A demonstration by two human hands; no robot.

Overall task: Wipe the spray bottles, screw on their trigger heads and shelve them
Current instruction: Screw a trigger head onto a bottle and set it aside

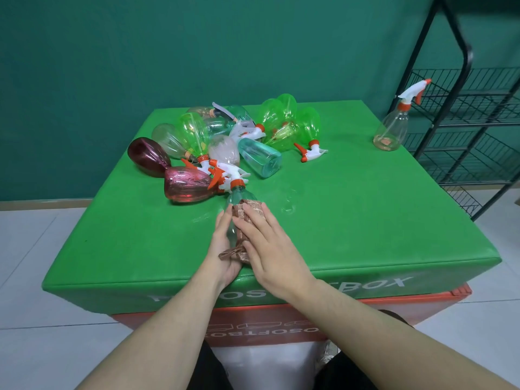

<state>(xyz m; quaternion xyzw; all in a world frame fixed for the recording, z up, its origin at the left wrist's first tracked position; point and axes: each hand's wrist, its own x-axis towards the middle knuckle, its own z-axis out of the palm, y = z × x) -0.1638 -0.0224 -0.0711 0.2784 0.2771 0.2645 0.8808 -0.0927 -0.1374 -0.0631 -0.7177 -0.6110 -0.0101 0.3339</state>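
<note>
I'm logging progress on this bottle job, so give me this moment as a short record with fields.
surface: green padded box
left hand: steadies a clear bottle lying on its side
right hand: presses a brown cloth on that bottle
bottle's trigger head: on
pile: green, red and clear bottles lying left of centre
upright bottle: clear, far right corner, head on
shelf rack: black wire, right of the box, no bottles seen on it

A pile of bottles (225,142) lies left on the box (365,220); one bottle (392,128) stands far right, beside the rack (464,130).
</note>
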